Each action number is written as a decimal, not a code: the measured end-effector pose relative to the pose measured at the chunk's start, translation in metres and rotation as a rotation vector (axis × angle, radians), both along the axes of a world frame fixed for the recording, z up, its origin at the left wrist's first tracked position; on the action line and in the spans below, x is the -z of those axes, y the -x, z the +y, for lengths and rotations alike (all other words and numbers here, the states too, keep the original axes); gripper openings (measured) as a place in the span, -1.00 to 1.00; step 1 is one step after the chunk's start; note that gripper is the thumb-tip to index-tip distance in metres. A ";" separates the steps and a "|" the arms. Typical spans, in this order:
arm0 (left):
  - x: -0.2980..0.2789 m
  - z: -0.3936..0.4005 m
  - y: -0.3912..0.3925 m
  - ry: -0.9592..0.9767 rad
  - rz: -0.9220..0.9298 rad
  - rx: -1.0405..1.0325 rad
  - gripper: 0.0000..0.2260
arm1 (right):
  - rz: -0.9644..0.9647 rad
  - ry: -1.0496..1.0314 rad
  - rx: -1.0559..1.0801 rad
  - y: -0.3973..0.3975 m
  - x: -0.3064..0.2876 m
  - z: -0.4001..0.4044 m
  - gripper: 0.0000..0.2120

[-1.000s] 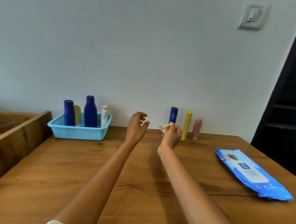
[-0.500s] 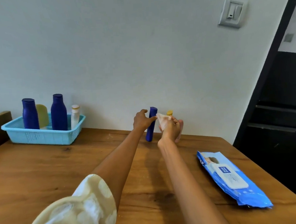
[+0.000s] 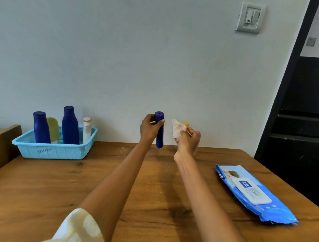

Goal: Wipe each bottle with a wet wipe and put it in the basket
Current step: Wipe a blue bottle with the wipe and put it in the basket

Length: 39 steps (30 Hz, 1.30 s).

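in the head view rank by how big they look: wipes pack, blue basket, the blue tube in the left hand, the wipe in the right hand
1. wipes pack, though nearest the camera
2. basket
3. blue tube
4. wet wipe, partly hidden in the right hand

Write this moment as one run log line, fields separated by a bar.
left hand: holds blue tube lifted | right hand: holds wet wipe | basket: four bottles | stage: wiping not yet begun
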<state>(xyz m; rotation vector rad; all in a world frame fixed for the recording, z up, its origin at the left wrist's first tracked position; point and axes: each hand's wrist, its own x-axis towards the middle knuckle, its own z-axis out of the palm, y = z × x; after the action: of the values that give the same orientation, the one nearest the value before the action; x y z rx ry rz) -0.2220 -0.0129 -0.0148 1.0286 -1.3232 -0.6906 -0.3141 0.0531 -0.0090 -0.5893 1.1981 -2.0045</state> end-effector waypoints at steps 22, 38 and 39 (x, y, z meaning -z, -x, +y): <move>-0.033 0.109 -0.115 -0.131 0.304 0.416 -0.77 | 0.870 0.326 -0.083 -0.089 -0.034 0.055 -0.80; -0.042 0.110 -0.116 -0.178 0.353 0.407 -0.80 | 0.977 0.377 -0.127 -0.079 -0.034 0.068 -0.83; -0.042 0.109 -0.116 -0.180 0.362 0.404 -0.81 | 0.998 0.402 -0.130 -0.081 -0.035 0.069 -0.84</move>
<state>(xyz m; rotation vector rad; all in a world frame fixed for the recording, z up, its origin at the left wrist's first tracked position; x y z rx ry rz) -0.1061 0.0965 0.0268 0.7324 -1.1697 -1.2585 -0.2326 0.1225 0.0263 -1.9680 1.2046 -1.8542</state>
